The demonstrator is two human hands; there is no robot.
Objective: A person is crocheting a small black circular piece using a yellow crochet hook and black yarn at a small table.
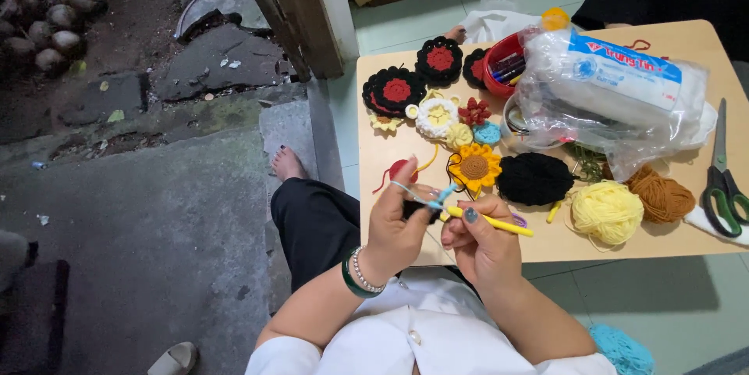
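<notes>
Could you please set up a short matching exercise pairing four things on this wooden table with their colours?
Things:
1. round ball of yarn
2. crocheted sunflower
3. pair of scissors
4. slim crochet hook in the right hand

Colours:
A. green handles
B. pale yellow
C. bright yellow shaft
D. orange-yellow petals, brown centre

Pairs: 1-B, 2-D, 3-A, 4-C

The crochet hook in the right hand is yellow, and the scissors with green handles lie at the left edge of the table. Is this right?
Not quite. The head view shows the right hand holding the yellow crochet hook, but the scissors with green handles lie at the right edge of the table, not the left.
</notes>
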